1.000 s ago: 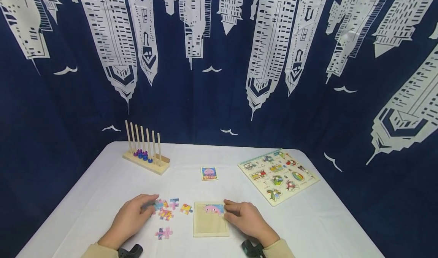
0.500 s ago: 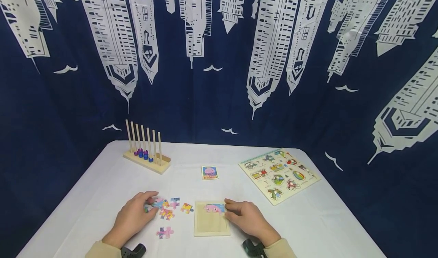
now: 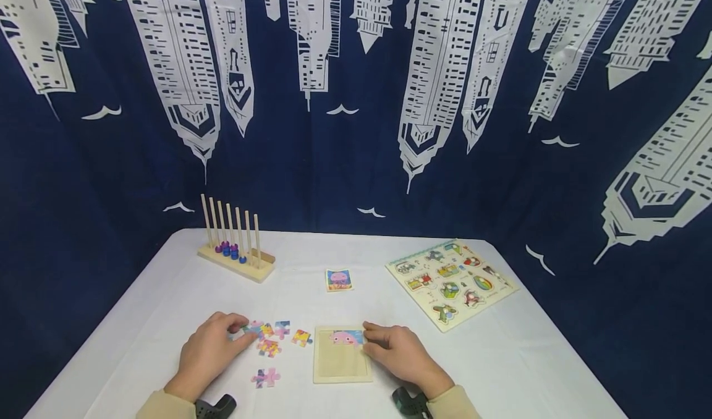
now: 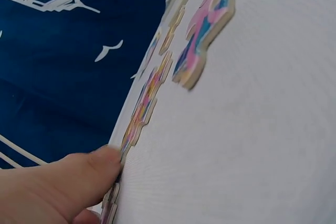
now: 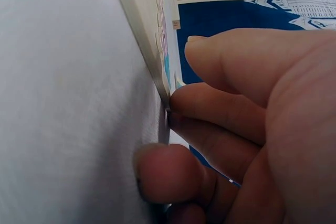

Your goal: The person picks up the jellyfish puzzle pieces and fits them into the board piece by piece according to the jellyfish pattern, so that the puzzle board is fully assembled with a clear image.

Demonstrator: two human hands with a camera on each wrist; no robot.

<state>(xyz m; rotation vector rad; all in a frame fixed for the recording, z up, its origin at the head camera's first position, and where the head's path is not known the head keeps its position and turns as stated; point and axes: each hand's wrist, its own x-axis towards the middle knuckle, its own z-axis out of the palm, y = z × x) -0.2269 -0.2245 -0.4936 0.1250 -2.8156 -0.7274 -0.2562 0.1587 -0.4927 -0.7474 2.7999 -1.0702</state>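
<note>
My left hand [image 3: 208,354] is at the left of a small cluster of jigsaw pieces [image 3: 269,348]. Its thumb and index finger close about a bluish jigsaw piece [image 3: 251,329], largely hidden by the fingers; the left wrist view shows the thumb [image 4: 102,163] against the pieces' edge. A wooden puzzle tray [image 3: 342,369] lies in front, with a pink-and-blue section [image 3: 347,337] at its upper right. At the tray's right side rests my right hand [image 3: 403,354]. In the right wrist view its fingers [image 5: 210,103] touch the tray's edge [image 5: 142,35], while the thumb stays raised off it.
A pink-and-blue piece [image 3: 266,377] lies apart near me, and a yellow one [image 3: 302,338] lies left of the tray. Farther back stand a bead-peg rack [image 3: 236,264], a small picture card [image 3: 339,280] and a knobbed puzzle board [image 3: 452,283]. A navy curtain hangs behind.
The left hand has shifted slightly among the pieces; a greenish piece that showed between thumb and index half a second ago is now mostly covered. The right hand and tray keep their place.
</note>
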